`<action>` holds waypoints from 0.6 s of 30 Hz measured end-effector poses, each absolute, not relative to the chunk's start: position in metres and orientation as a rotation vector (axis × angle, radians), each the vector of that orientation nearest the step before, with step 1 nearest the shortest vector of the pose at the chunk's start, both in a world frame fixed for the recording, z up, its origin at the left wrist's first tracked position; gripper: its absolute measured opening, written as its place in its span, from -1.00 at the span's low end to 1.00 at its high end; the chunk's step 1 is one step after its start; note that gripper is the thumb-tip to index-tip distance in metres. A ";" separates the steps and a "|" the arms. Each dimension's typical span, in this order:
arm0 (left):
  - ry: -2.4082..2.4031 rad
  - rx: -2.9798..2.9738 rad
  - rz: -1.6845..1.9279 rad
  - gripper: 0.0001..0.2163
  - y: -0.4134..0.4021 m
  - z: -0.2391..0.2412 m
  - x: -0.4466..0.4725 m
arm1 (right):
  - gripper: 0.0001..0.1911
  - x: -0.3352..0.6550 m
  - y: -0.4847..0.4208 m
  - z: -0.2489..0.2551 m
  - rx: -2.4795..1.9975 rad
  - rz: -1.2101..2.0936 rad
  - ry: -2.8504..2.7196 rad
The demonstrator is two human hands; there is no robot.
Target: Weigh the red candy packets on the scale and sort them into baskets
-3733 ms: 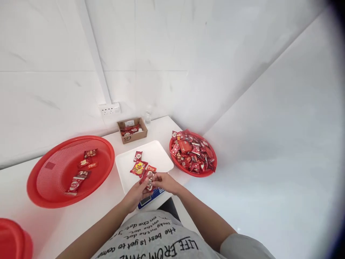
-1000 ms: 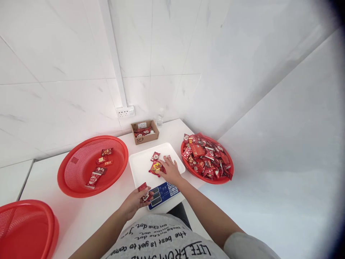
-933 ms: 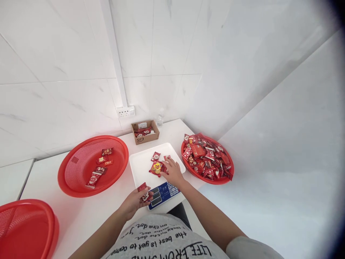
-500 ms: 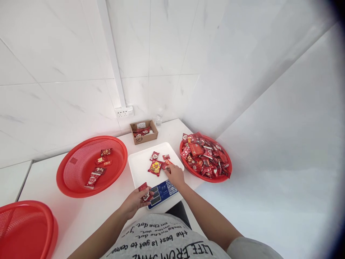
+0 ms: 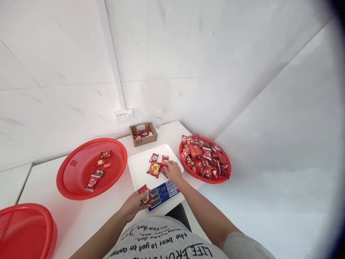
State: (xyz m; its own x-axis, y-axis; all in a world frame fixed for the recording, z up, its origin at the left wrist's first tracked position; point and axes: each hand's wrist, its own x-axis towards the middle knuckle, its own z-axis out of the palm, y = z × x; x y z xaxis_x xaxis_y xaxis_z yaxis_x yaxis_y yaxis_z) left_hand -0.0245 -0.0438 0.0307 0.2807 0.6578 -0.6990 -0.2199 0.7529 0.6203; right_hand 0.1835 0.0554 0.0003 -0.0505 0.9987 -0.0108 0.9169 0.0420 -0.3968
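Note:
My left hand (image 5: 134, 203) is closed around a couple of small red snack packets (image 5: 146, 197), just left of the display of a weighing scale (image 5: 155, 198). My right hand (image 5: 174, 172) reaches over the scale's white tray (image 5: 137, 163); its fingers are curled onto a red snack packet (image 5: 163, 171), partly hidden by them. Beside that packet lies a red packet with a yellow middle (image 5: 153, 169). Farther back on the tray are a red and white packet (image 5: 154, 157) and a smaller red packet (image 5: 165, 158).
A red basket (image 5: 228, 169) heaped with packets stands right of the scale. Left is a red mesh basket (image 5: 67, 169) with several packets. Another red basket (image 5: 50, 223) is at the lower left. A cardboard box (image 5: 147, 140) and clear bottle (image 5: 158, 120) stand behind.
My right hand has shifted slightly back and left among the packets on the tray, its fingers near the small red one. My left hand keeps its packets in nearly the same place.

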 end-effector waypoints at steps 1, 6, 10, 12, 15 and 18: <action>1.142 0.454 0.612 -0.60 -0.044 0.031 -0.024 | -0.62 0.180 0.057 0.002 -1.954 0.415 -2.055; 1.142 0.482 0.600 -0.57 -0.041 0.032 -0.020 | -0.58 0.153 0.075 0.011 -1.767 0.395 -2.325; 1.117 0.509 0.596 -0.59 -0.040 0.035 -0.017 | -0.52 0.137 0.086 0.013 -1.708 0.475 -2.517; 1.108 0.518 0.600 -0.61 -0.041 0.036 -0.018 | -0.50 0.139 0.087 0.010 -1.732 0.509 -2.528; 1.121 0.507 0.607 -0.60 -0.043 0.036 -0.022 | -0.47 0.149 0.087 0.006 -1.755 0.535 -2.479; 1.153 0.491 0.610 -0.59 -0.044 0.034 -0.025 | -0.43 0.164 0.088 0.004 -1.854 0.564 -2.326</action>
State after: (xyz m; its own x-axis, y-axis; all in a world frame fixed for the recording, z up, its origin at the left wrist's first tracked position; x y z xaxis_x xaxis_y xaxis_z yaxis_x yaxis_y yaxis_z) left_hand -0.0252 -0.0443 0.0342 0.2786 0.6707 -0.6874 -0.1910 0.7402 0.6447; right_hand 0.1641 0.0875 0.0036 -0.2458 0.9592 -0.1395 0.9167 0.1832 -0.3551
